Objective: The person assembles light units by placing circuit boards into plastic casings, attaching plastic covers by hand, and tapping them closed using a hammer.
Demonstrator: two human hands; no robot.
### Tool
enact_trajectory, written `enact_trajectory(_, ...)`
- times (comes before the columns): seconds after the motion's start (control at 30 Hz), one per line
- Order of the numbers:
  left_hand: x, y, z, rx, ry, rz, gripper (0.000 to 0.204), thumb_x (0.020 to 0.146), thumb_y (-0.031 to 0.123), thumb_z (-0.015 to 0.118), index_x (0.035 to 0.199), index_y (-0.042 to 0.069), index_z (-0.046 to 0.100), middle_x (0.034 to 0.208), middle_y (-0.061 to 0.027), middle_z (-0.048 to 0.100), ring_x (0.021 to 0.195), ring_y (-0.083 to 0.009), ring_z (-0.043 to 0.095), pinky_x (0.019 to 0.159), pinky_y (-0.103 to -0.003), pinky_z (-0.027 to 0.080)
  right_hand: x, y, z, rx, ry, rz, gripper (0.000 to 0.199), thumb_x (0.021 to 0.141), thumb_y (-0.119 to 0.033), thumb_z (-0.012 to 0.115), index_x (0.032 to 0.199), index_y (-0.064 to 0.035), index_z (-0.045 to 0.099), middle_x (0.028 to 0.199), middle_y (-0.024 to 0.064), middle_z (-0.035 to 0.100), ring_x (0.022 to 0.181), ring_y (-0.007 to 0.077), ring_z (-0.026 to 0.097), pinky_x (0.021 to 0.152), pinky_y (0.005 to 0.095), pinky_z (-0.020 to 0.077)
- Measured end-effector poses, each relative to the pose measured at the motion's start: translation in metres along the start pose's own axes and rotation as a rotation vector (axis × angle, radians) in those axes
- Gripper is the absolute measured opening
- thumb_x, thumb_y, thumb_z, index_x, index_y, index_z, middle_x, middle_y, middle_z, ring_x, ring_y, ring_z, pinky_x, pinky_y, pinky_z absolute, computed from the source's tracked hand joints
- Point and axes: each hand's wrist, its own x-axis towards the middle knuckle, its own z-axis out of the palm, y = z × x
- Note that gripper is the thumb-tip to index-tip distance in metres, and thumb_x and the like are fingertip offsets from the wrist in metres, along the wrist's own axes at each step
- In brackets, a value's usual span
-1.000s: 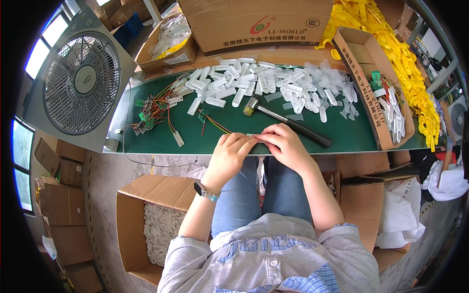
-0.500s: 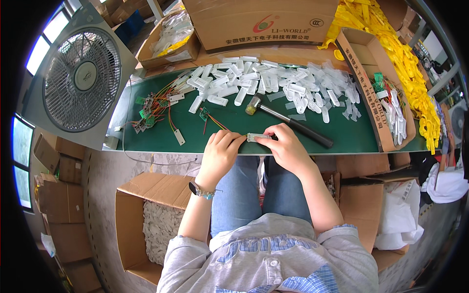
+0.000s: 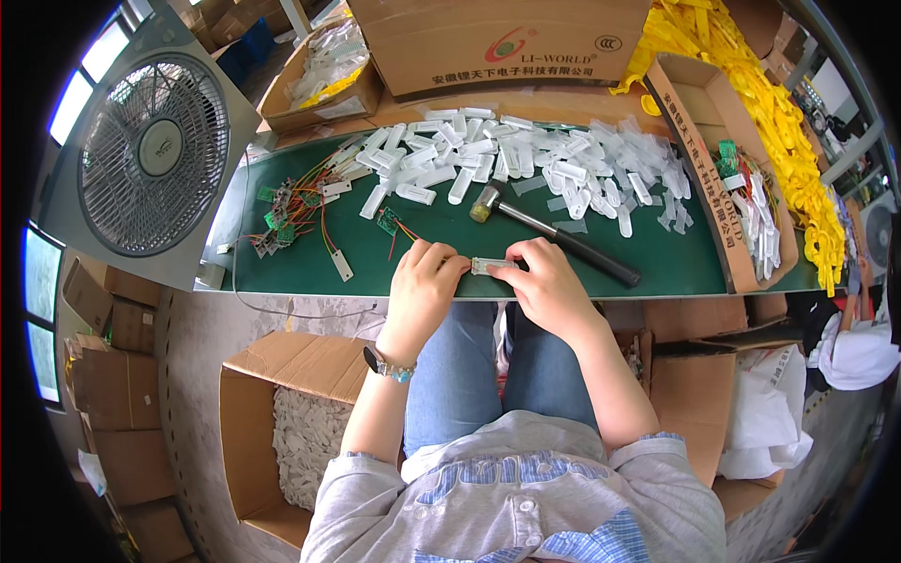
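Both hands meet at the front edge of a green work mat (image 3: pixel 441 246). My left hand (image 3: pixel 424 281) and my right hand (image 3: pixel 542 279) pinch the two ends of a small white plastic casing (image 3: pixel 488 266) between them. A small green circuit board with red and orange wires (image 3: pixel 388 222) lies just beyond my left hand. A hammer with a black handle (image 3: pixel 563 240) rests on the mat beyond my right hand. A broad heap of white casings (image 3: pixel 526 164) covers the mat's far side.
More wired green boards (image 3: pixel 286 214) lie at the mat's left. A grey box fan (image 3: pixel 155 145) stands left. Cardboard boxes hold parts at right (image 3: pixel 751 206), behind (image 3: pixel 324 80) and by my knee (image 3: pixel 300 441). Yellow plastic pieces (image 3: pixel 779 103) are piled at far right.
Both hands have shifted slightly toward me along the mat's front edge, still holding the white casing between them. Nothing else on the mat has moved.
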Motion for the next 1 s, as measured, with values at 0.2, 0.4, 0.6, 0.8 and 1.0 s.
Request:
enact_trajectory(0.2, 0.001, 0.008, -0.004, -0.015, 0.007, -0.094, 0.010, 0.074, 0.005, 0.073, 0.082, 0.006, 0.067, 0.085, -0.0032, 0.060, 0.078, -0.0238, 0.056, 0.067, -0.036, 0.049, 0.001, -0.004, 0.004, -0.050, 0.049, 0.019, 0.026, 0.069, -0.003, 0.072, 0.094, -0.0120, 0.071, 0.097, 0.0040, 0.057, 0.097, 0.0238, 0.056, 0.083, 0.0386, 0.0439)
enact_trajectory(0.4, -0.002, 0.015, -0.002, 0.048, 0.088, -0.079, 0.011, 0.072, 0.006, 0.075, 0.080, 0.008, 0.067, 0.077, -0.0015, 0.058, 0.073, -0.0224, 0.056, 0.063, -0.035, 0.049, -0.001, -0.008, 0.013, -0.053, 0.090, 0.103, 0.028, 0.069, -0.003, 0.073, 0.095, -0.0127, 0.072, 0.096, 0.0038, 0.057, 0.096, 0.0240, 0.055, 0.081, 0.0387, 0.0436)
enact_trajectory(0.6, -0.004, 0.019, 0.000, 0.113, 0.067, -0.074, 0.011, 0.072, 0.007, 0.076, 0.078, 0.008, 0.066, 0.075, -0.0010, 0.057, 0.070, -0.0203, 0.055, 0.060, -0.033, 0.048, 0.001, -0.017, 0.019, -0.072, 0.189, 0.165, 0.028, 0.069, -0.001, 0.073, 0.094, -0.0141, 0.072, 0.094, 0.0033, 0.057, 0.090, 0.0249, 0.056, 0.078, 0.0385, 0.0438)
enact_trajectory(0.8, 0.006, 0.013, -0.013, 0.142, -0.130, 0.036, 0.009, 0.073, 0.003, 0.071, 0.076, 0.008, 0.065, 0.076, -0.0014, 0.057, 0.072, -0.0199, 0.057, 0.060, -0.033, 0.049, 0.000, -0.016, 0.020, -0.069, 0.172, 0.170, 0.029, 0.069, -0.002, 0.073, 0.095, -0.0141, 0.074, 0.094, 0.0024, 0.058, 0.091, 0.0226, 0.055, 0.079, 0.0386, 0.0434)
enact_trajectory(1.0, 0.007, 0.002, -0.009, -0.070, -0.130, -0.107, 0.008, 0.075, 0.004, 0.070, 0.081, 0.007, 0.066, 0.081, -0.0043, 0.061, 0.078, -0.0233, 0.063, 0.065, -0.035, 0.052, 0.001, -0.014, 0.018, -0.066, 0.138, 0.150, 0.029, 0.069, -0.002, 0.073, 0.095, -0.0150, 0.074, 0.095, 0.0018, 0.058, 0.092, 0.0222, 0.055, 0.080, 0.0382, 0.0432)
